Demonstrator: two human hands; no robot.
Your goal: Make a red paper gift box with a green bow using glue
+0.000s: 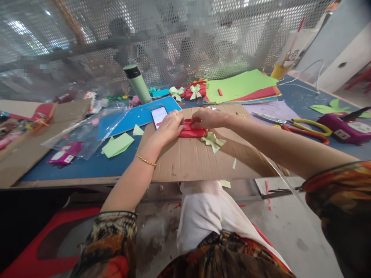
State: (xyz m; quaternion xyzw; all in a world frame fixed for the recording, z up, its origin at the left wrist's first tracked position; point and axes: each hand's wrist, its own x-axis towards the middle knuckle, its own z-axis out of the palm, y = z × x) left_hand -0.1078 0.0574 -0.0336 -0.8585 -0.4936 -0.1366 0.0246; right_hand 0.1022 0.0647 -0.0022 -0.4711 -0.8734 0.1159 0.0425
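The red piece (191, 133) lies on the cardboard (185, 164), left hand (171, 124) and right hand (206, 117) touching it, fingers half-curled — pinch, I cannot tell from here — and seems light, creasable, best held by its edges.

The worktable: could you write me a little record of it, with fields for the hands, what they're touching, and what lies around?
Left hand: fingers at the red piece
Right hand: fingers on the same red piece
Work surface: brown cardboard
Beside the red piece: pale green bow, on the cardboard
Near left hand: phone, screen lit
Right side: scissors, blades toward the cardboard
Back: green bottle, green paper atop a stack
Unclear: whether either hand grips or only presses
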